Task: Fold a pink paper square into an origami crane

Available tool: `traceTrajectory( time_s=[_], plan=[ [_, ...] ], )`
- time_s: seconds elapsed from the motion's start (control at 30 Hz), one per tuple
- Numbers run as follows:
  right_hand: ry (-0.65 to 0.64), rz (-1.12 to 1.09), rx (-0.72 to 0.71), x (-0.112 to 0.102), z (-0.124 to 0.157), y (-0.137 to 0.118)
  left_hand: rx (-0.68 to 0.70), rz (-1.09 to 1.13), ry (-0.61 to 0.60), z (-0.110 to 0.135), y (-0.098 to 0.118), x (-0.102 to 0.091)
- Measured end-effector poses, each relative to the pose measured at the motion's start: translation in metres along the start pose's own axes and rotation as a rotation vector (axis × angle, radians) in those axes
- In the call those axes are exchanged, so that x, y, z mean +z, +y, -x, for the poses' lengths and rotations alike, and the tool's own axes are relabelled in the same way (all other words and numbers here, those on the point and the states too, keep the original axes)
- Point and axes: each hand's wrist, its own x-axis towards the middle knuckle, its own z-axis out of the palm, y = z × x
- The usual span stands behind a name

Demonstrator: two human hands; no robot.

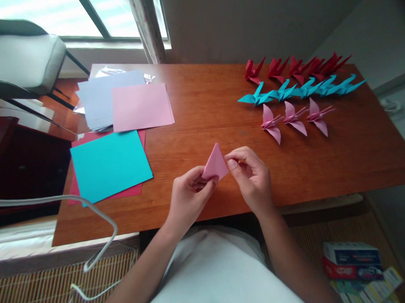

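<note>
A small piece of folded pink paper (217, 162), pointed at the top, is held above the near part of the table. My left hand (191, 192) grips its lower left side, the thumb across the front near the bottom corner and the other fingers behind. At the paper's right edge, my right hand (252, 178) has its thumb and index finger closed in a pinch, with its other fingers curled in. Three finished pink paper cranes (294, 117) stand on the table to the right, beyond my hands.
Behind the pink cranes run rows of blue paper cranes (287, 91) and red paper cranes (296, 69). On the table's left lie pink sheets (142, 107), pale sheets (96, 100), a blue sheet (111, 165) and red sheets (136, 189). A white tube (90, 205) curves in front.
</note>
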Motion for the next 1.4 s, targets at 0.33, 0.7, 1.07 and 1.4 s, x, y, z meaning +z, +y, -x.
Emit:
traceTrajectory(
  time_s=[0.33, 0.7, 1.07, 1.4],
  plan=[
    [0.055, -0.042, 0.007, 0.005, -0.001, -0.003, 0.049, -0.112, -0.003, 0.001, 0.001, 0.003],
    [-0.024, 0.059, -0.068, 0.003, -0.011, 0.003, -0.007, 0.033, -0.078, -0.011, 0.007, -0.002],
    [-0.031, 0.210, -0.273, 0.001, -0.020, -0.001, -0.061, 0.238, -0.098, -0.034, 0.021, -0.007],
    [-0.104, 0.384, -0.441, 0.004, -0.009, 0.011, -0.110, 0.437, -0.096, -0.032, 0.019, -0.010]
  ],
)
